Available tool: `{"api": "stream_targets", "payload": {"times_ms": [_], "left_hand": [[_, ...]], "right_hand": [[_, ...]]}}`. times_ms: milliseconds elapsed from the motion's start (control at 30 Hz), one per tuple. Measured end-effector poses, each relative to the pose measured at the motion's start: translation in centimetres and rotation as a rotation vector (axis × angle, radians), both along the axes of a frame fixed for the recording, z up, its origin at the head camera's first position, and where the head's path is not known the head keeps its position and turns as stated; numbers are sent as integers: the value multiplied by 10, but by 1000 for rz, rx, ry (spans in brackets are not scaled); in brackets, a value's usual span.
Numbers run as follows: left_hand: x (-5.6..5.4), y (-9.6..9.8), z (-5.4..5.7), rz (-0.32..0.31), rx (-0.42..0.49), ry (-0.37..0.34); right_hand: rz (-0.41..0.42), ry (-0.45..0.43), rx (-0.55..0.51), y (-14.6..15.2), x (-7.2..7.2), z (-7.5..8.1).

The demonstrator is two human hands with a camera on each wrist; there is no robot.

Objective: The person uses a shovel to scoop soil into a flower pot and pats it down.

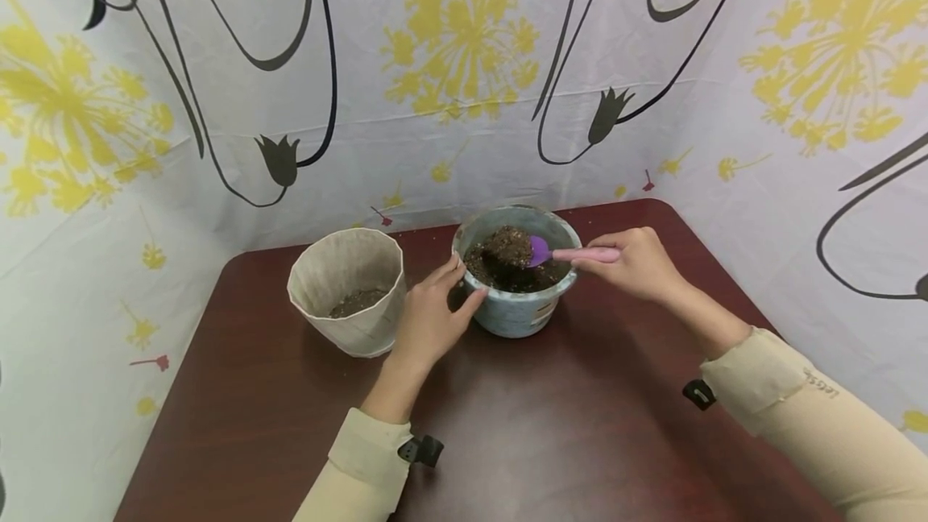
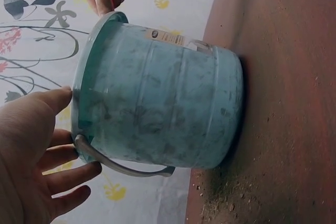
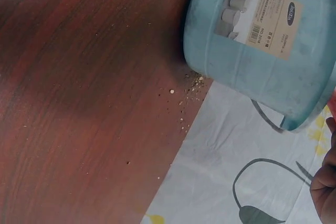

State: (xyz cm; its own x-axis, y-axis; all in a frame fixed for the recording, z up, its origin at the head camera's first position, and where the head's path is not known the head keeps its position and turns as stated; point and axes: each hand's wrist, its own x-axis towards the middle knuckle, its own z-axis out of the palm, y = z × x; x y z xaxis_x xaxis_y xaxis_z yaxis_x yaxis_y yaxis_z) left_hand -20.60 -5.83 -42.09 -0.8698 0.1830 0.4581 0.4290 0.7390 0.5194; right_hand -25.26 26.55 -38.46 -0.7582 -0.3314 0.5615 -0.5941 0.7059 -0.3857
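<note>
My right hand grips the pink handle of a small purple trowel. The blade carries a mound of dark soil over the inside of a blue-green bucket. More soil lies in the bucket below it. My left hand rests at the bucket's left rim, thumb toward the front and fingers spread; in the left wrist view the fingers lie beside the grey bail handle. Just left of that hand stands a pale, ridged plant pot with a little soil at its bottom.
Both containers stand toward the back of a dark red-brown table. Loose soil crumbs are scattered near the bucket's base. A white cloth wall with printed flowers encloses the table at the back and sides.
</note>
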Motion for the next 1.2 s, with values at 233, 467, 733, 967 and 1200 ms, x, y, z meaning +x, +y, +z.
{"api": "stream_targets", "payload": {"times_ms": [233,467,733,967,1200], "left_hand": [[-2,-7,2,-26,-177,13],[-2,-16,6,-20,-229,114],[-2,-30,17,25,-282,68],[0,-48,23,62,-303,-28],[3,-62,25,83,-313,-47]], "right_hand": [[30,34,1,-2,-3,11],[70,50,-6,-5,-6,20],[80,50,-9,-7,-7,27],[127,84,-8,-16,-10,32],[102,58,-34,-25,-11,33]]}}
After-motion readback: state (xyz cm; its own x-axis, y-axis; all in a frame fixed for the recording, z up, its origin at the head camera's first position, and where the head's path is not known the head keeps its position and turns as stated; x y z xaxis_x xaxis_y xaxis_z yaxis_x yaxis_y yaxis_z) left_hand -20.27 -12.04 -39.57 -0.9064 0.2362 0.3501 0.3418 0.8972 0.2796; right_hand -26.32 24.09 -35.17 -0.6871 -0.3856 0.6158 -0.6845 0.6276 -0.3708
